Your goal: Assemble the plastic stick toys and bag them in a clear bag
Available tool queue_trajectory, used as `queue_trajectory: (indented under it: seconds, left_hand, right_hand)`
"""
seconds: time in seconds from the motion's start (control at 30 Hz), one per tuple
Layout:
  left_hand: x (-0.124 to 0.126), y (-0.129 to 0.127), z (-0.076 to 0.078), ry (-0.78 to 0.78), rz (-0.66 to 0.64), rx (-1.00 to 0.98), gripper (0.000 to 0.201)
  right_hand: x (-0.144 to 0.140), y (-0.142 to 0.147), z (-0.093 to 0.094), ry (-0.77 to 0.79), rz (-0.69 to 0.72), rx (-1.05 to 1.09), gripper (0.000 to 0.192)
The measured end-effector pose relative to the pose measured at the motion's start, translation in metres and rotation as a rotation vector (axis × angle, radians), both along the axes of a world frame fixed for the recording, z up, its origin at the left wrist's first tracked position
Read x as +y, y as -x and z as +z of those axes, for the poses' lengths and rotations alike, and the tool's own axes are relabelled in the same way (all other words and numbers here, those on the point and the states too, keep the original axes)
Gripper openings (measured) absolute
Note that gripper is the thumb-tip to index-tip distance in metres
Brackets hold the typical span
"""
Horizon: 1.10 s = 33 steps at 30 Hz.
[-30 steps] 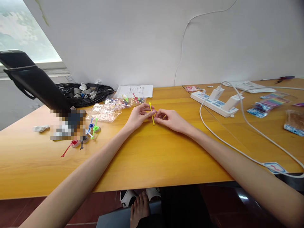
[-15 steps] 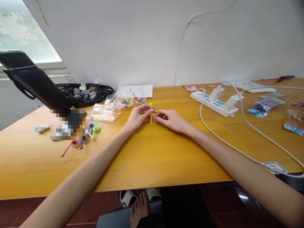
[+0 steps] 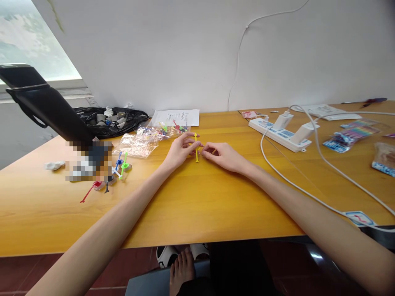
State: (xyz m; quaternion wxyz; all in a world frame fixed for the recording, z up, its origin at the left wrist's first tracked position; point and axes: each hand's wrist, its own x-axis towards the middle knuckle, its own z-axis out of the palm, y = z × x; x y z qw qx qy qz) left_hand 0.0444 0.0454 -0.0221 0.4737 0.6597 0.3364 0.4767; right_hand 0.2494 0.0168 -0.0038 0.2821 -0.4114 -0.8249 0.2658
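Fingers (image 3: 191, 144) of the left hand (image 3: 180, 151) and right hand (image 3: 222, 156) pinch a thin yellow stick (image 3: 196, 147), upright above the desk (image 3: 197, 197). Too hard a squeeze might bend it or make it slip away.

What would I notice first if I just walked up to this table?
Two hands, the left hand and right hand, meet mid-table, pinching an upright yellow stick. Bright little plastic sticks lie scattered to the left, and a white power strip with cables sits to the right.
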Motion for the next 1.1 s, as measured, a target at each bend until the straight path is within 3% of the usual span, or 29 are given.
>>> queue_trajectory:
  seconds: [0.67, 0.87, 1.1]
  left_hand:
    - [-0.005, 0.000, 0.006, -0.039, 0.015, 0.071, 0.041]
    - [-0.004, 0.006, 0.012, -0.073, 0.090, 0.100, 0.036]
    - [0.000, 0.010, 0.007, -0.087, 0.191, 0.067, 0.041]
  right_hand:
    - [0.001, -0.001, -0.001, -0.001, 0.029, -0.016, 0.022]
    - [0.001, -0.002, 0.000, -0.023, 0.027, -0.038, 0.020]
    - [-0.001, 0.000, 0.003, -0.029, 0.034, -0.055, 0.020]
